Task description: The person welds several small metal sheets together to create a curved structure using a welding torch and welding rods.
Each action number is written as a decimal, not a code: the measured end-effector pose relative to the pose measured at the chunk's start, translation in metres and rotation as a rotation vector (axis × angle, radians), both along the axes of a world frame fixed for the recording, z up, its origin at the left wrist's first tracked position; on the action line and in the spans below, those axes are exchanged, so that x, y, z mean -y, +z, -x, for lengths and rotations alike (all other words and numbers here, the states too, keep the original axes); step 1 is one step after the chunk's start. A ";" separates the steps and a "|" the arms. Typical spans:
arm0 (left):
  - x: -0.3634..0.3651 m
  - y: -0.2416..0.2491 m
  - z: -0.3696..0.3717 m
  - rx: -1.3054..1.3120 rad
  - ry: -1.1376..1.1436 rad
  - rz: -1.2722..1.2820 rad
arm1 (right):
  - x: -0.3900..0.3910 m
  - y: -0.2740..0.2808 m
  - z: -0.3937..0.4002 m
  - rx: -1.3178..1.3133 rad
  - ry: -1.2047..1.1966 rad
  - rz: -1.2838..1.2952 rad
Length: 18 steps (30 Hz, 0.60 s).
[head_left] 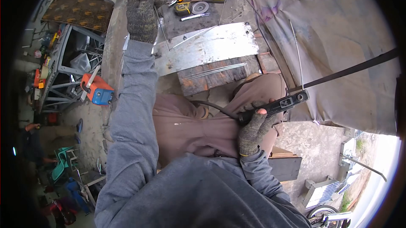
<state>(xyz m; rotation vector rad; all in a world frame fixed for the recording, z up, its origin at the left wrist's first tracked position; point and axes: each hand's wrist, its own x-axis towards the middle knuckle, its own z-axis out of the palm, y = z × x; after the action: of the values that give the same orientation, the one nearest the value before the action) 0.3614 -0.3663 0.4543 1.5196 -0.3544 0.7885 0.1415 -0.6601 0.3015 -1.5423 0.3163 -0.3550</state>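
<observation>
Mid-weld setup, by the look of it: right hand (253,131) clamped round the black electrode holder (277,105), thin rod (297,54) rising from its jaws beside the lap. Left hand (142,11), gloved, grip closed on a thin metal rod (163,29) at the steel sheet (211,46) on the bench. Next likely needs steadying that piece and bringing the electrode tip across

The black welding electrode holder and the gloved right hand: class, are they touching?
Touching. The head view shows the right hand in its knitted glove wrapped round the black welding electrode holder, fingers curled over its handle with no gap.
</observation>
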 end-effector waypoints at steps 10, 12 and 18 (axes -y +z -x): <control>-0.070 0.019 0.043 -0.091 0.608 -0.472 | -0.009 0.024 -0.003 0.021 0.011 -0.057; -0.074 0.026 0.051 -0.280 0.524 -0.264 | -0.008 0.021 -0.003 0.019 0.000 -0.003; -0.071 0.028 0.059 -0.249 0.487 -0.253 | -0.010 0.022 -0.004 0.009 0.015 -0.062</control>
<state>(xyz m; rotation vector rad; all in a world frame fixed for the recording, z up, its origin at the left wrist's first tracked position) 0.3021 -0.2955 0.4819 1.9555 0.1152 0.9410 0.1451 -0.6505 0.3231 -1.4809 0.3060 -0.3369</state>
